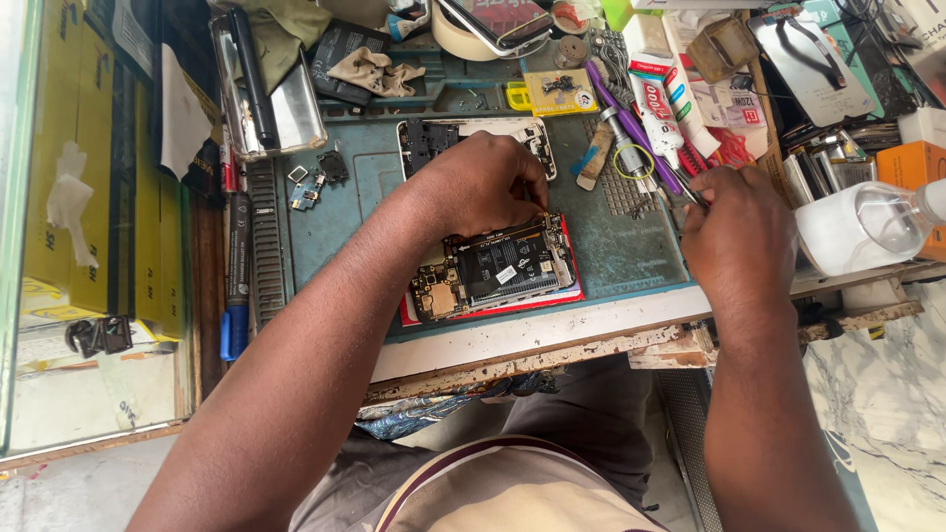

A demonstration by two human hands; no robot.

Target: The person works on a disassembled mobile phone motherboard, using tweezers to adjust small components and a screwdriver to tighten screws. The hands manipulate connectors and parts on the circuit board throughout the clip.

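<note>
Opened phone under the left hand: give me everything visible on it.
The opened phone lies flat on the teal work mat, back cover off, long axis running left to right. Exposed are a dark central panel with a small white label, gold-brown circuit board at the left end and metal parts at the right end. A red edge shows beneath it along its lower and right sides. The left hand rests on its upper edge, fingertips at the top right corner. The right hand is clear of it.

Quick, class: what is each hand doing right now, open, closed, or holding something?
Left hand: fingers curled on the opened phone.
Right hand: closed on a thin metal tool.
</note>
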